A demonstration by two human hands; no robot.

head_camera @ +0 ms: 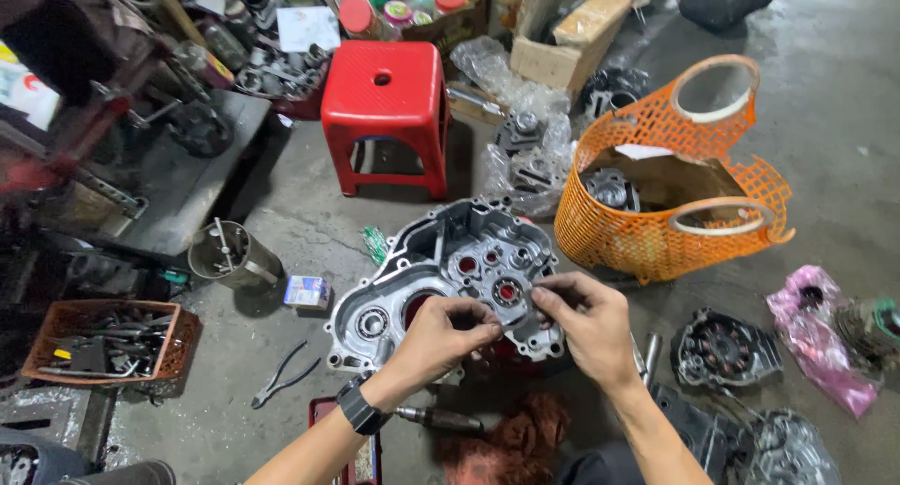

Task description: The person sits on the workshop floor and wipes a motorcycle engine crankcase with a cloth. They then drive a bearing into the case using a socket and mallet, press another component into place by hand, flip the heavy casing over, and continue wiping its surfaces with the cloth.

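Head view, and I'm looking down at both hands meeting over the grey engine crankcase half (450,269) on the concrete floor. My left hand (441,340), black watch (359,412) on the wrist, has its fingertips pinched together; the right hand (586,321) pinches in from the other side — something tiny sits between them, too small to make out. Pliers (281,377) lie left of the case, a red stool (384,110) stands behind it, and an orange mesh basket (670,180) sits to the right.
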